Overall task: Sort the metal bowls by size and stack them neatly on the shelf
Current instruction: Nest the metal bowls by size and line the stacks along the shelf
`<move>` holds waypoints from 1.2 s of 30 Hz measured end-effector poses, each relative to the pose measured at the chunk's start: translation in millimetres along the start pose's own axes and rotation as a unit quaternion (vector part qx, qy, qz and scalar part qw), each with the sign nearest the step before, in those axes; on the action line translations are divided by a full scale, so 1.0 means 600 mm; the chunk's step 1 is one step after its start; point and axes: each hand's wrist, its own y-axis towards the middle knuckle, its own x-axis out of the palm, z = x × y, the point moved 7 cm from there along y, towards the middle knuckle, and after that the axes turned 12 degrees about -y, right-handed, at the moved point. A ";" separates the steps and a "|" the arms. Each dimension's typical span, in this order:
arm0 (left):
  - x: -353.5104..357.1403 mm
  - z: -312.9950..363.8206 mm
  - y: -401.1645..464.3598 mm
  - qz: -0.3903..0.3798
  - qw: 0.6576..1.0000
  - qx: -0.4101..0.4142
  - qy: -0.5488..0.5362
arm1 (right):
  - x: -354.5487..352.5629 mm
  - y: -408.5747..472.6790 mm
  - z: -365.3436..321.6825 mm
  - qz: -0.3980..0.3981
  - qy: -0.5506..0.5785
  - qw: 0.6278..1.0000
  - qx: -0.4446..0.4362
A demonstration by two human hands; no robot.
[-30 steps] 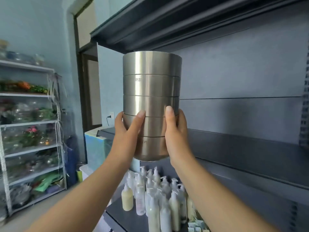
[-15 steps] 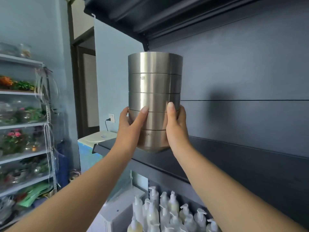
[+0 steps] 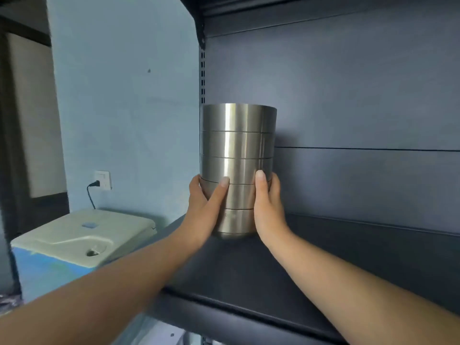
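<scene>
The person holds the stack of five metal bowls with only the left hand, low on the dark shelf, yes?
Not quite. In the head view both hands grip the stack of five metal bowls: the left hand and the right hand clasp its lower part from either side. The rest holds: it is low on the dark shelf.

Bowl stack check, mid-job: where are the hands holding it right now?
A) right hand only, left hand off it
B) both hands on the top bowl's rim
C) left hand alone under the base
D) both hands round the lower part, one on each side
D: the left hand and right hand wrap opposite sides of the bowl stack at its lower two bowls, with its base at the dark shelf.
</scene>
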 end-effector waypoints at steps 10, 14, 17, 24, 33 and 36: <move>-0.037 -0.087 0.118 -0.068 0.997 -0.012 -0.018 | 0.062 0.083 0.064 0.049 -0.042 0.998 0.009; -0.033 -0.108 0.155 -0.075 0.997 -0.012 -0.006 | 0.072 0.119 0.081 0.076 -0.049 0.996 0.005; -0.029 -0.122 0.179 -0.068 0.998 -0.016 -0.003 | 0.076 0.142 0.093 0.084 -0.053 0.995 0.011; -0.019 -0.144 0.214 -0.059 0.998 -0.023 -0.027 | 0.077 0.177 0.112 0.096 -0.050 0.994 0.019; -0.020 -0.164 0.235 -0.072 0.996 -0.027 -0.047 | 0.078 0.190 0.122 0.103 -0.041 0.994 0.009; -0.022 -0.167 0.232 -0.081 0.996 -0.027 -0.032 | 0.080 0.186 0.125 0.096 -0.040 0.995 0.006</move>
